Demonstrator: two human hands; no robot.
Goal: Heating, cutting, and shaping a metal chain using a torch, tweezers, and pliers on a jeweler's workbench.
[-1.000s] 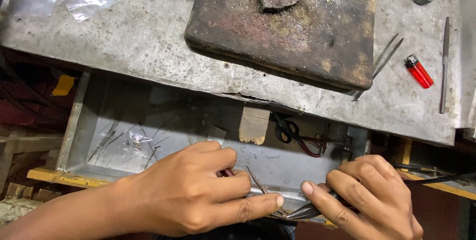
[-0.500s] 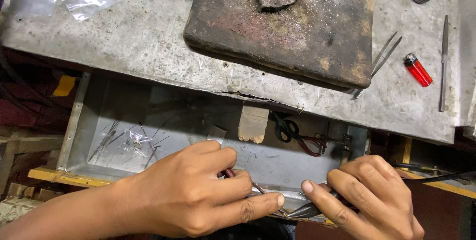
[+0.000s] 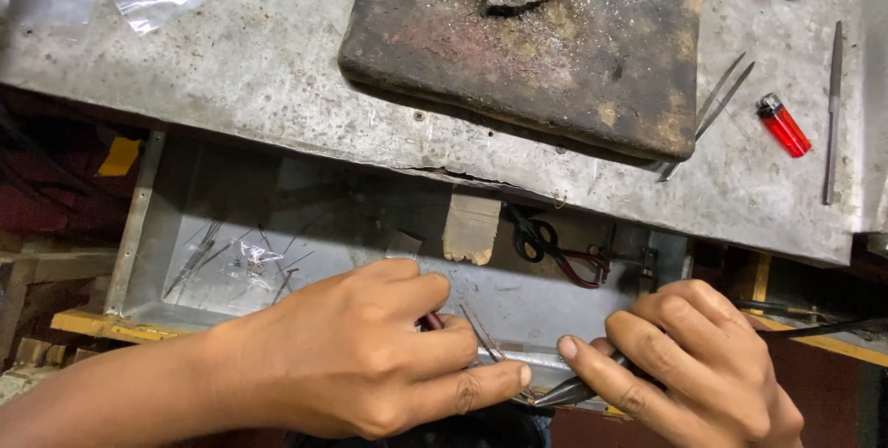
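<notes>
Metal drawer (image 3: 555, 305), pliers (image 3: 566, 393) in right hand (image 3: 689, 365)

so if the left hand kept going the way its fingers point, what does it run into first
Most likely the pliers held in the right hand. The left hand points rightward along the tray's front rim, its fingertip almost at the plier tips; depth is hard to judge.

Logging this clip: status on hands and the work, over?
Left hand pinching a thin wire over the metal drawer. Right hand gripping dark pliers, tips at the wire. Nothing between the hands.
</notes>
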